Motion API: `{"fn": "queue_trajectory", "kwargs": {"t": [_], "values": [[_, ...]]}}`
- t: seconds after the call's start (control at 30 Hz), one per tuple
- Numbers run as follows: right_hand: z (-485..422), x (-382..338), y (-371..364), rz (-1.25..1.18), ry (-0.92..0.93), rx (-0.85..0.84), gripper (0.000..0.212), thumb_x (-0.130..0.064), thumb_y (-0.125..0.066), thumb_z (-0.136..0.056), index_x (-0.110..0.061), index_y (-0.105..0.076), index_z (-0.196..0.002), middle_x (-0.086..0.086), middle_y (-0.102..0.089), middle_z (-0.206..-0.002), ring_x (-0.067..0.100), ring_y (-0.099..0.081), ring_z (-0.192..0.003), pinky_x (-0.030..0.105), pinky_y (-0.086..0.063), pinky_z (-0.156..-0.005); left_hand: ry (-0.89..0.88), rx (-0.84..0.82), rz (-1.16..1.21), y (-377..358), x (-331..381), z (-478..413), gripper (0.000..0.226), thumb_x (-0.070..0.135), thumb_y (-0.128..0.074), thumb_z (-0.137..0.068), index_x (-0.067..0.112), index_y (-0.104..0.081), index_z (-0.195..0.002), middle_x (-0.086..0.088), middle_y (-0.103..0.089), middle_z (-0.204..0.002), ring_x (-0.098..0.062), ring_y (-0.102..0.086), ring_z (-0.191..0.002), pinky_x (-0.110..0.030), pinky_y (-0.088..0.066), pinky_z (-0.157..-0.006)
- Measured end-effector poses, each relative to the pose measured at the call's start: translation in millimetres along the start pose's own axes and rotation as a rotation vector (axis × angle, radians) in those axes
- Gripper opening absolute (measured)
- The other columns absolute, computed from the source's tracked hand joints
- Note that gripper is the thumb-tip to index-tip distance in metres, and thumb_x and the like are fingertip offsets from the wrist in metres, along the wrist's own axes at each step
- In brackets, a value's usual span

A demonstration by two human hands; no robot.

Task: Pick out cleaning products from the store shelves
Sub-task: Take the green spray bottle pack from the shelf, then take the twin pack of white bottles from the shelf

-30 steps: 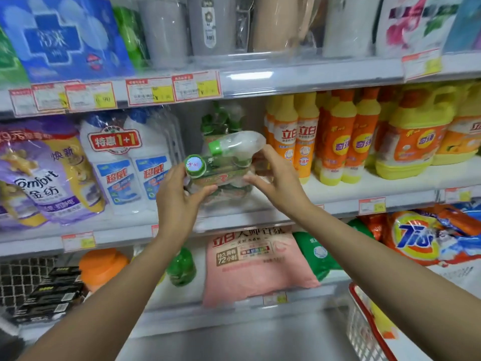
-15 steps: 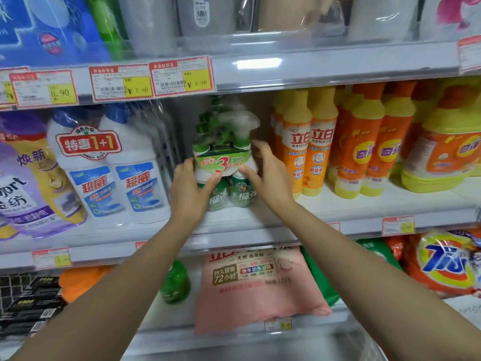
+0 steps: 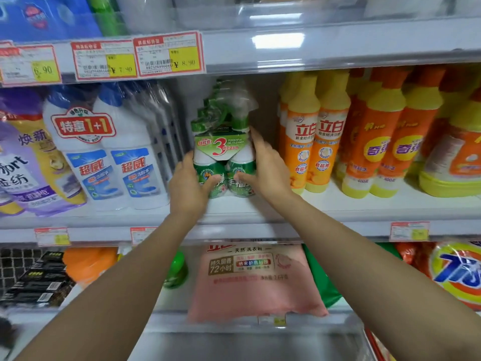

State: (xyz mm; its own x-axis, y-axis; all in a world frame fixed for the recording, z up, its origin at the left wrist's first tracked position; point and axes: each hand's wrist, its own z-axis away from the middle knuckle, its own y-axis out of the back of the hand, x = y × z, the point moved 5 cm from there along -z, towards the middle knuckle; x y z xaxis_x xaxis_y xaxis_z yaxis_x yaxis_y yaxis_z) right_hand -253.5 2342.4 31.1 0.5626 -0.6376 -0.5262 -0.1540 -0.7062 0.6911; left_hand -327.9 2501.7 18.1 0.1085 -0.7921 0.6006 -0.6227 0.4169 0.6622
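A green-and-white twin pack of spray oil cleaner (image 3: 223,142), wrapped in clear plastic with a green "3" card, stands upright on the middle shelf (image 3: 364,209). More green packs stand behind it. My left hand (image 3: 191,187) grips its lower left side, thumb across the front of the left bottle. My right hand (image 3: 265,168) holds its right side, thumb on the front of the right bottle and fingers running up the pack's edge.
White toilet-cleaner bottles (image 3: 109,157) stand just left of the pack, orange-and-yellow dish soap bottles (image 3: 320,142) just right. Below lie a pink detergent bag (image 3: 255,280) and an orange Tide bag (image 3: 458,272). A red basket rim (image 3: 374,345) shows at bottom right.
A second ago both hands held the pack tipped on its side in front of the shelf. It has since been turned upright and set on the middle shelf, hands still on it.
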Motion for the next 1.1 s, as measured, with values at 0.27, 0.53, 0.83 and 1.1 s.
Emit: {"fn": "queue_trajectory", "kwargs": {"t": [0.27,0.53,0.83,1.1], "values": [[5,0,-1,-0.007,-0.01,-0.001,0.111,-0.024,-0.087,-0.071,-0.022,-0.016,-0.156,0.01,-0.052,-0.138,0.032,-0.051,-0.126,0.043,-0.045,-0.1,0.002,-0.175,-0.172,5,2,5,0.084,0.028,-0.07,-0.088,0.017,-0.018,-0.154,-0.014,-0.06,-0.13,-0.034,-0.057,-0.115,-0.039,-0.046,-0.091],[32,-18,-8,-0.076,-0.212,0.116,0.104,-0.015,-0.08,-0.08,-0.003,-0.009,-0.156,0.016,-0.027,-0.159,0.031,-0.027,-0.146,0.04,-0.024,-0.12,-0.191,0.216,-0.097,94,-55,45,0.034,0.013,-0.06,-0.088,0.012,-0.06,-0.122,-0.012,-0.054,-0.12,-0.029,-0.049,-0.113,-0.041,-0.045,-0.086],[29,-176,-64,-0.479,0.017,-0.041,0.082,-0.025,-0.077,-0.085,-0.008,-0.028,-0.149,0.007,-0.041,-0.149,0.01,-0.042,-0.131,0.022,-0.035,-0.108,-0.014,0.138,0.242,155,-149,-19,0.067,0.017,-0.064,-0.09,0.0,-0.03,-0.145,-0.019,-0.043,-0.146,-0.034,-0.039,-0.136,-0.046,-0.031,-0.112],[22,-201,-77,-0.434,-0.158,0.14,0.065,-0.017,-0.082,-0.078,-0.004,-0.045,-0.129,0.017,-0.051,-0.128,0.028,-0.053,-0.12,0.046,-0.046,-0.103,-0.08,-0.086,0.391,151,-180,-43,0.06,0.026,-0.076,-0.081,0.0,-0.046,-0.126,-0.02,-0.054,-0.128,-0.038,-0.051,-0.121,-0.051,-0.042,-0.099]]}}
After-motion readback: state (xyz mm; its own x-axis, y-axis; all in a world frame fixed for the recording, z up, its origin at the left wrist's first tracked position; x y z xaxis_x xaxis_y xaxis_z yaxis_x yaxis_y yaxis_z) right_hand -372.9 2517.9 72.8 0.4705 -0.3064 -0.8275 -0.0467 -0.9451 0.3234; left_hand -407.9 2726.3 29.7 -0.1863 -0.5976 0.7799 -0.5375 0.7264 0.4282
